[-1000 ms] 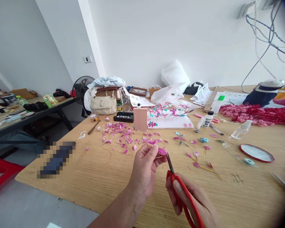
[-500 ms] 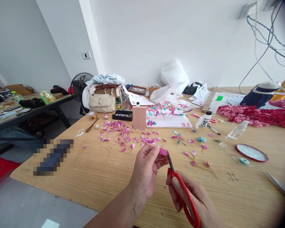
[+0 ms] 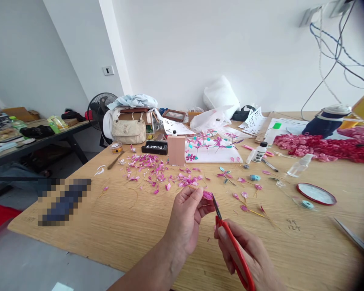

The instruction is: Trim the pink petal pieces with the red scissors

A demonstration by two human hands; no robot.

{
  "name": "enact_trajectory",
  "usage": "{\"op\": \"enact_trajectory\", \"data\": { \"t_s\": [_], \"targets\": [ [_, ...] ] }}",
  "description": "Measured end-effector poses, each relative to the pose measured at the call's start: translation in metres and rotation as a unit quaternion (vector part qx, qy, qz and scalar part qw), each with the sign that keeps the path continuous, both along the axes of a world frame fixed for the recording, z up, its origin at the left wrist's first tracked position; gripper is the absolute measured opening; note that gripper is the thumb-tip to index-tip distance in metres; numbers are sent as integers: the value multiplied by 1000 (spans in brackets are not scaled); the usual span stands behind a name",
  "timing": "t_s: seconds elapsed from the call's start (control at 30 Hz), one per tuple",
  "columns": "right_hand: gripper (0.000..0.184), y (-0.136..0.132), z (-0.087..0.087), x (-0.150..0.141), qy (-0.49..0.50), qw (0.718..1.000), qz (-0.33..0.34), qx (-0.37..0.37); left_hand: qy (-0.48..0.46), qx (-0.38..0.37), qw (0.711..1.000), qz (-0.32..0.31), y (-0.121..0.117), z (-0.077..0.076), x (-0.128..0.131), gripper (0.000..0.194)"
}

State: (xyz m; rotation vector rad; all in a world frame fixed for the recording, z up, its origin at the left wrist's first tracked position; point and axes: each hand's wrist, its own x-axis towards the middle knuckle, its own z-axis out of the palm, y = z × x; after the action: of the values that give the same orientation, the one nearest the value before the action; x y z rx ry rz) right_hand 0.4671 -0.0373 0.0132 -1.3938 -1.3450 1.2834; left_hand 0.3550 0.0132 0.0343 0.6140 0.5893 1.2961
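Observation:
Between the thumb and fingers of my left hand (image 3: 185, 218) is a pink petal (image 3: 208, 195), pinched above the wooden table (image 3: 115, 234). My right hand (image 3: 245, 246) is wrapped round the red handles of a pair of scissors (image 3: 235, 246). Their dark blades point up and left, the tips at the petal's right edge; the blades look nearly closed. Beyond my hands lies a loose spread of pink petals (image 3: 148, 161). Several petals on thin yellow stems (image 3: 255, 212) rest to the right of the scissors.
A wooden block (image 3: 176, 150) stands beside a black tray (image 3: 154, 147). Pink and teal flowers stand at a white block (image 3: 214, 155). Rightward are a white bottle (image 3: 260, 152), a spray bottle (image 3: 300, 165), a red-rimmed dish (image 3: 317, 194) and a second metal tool (image 3: 353, 234).
The view has shifted slightly, so the table's things sit a little further left. My hands, the petal and the scissors keep nearly the same pose, the scissor tips still at the petal's edge.

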Motion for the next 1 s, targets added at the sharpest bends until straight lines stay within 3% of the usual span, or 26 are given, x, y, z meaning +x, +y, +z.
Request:
{"op": "enact_trajectory", "data": {
  "t_s": [0.33,0.6,0.8,1.0],
  "targets": [
    [45,1,-7,3,-69,997,5,45,10,-3,1000,-1,0,-2,-1,15],
    [47,-1,-4,7,-104,993,3,49,27,-2,1000,-10,-1,-2,-5,17],
    [46,-1,-3,9,-147,984,0,97,47,0,999,-21,1,-1,-9,19],
    [43,-4,0,11,-120,990,46,54,62,7,997,-44,1,0,-14,20]
  ]
}}
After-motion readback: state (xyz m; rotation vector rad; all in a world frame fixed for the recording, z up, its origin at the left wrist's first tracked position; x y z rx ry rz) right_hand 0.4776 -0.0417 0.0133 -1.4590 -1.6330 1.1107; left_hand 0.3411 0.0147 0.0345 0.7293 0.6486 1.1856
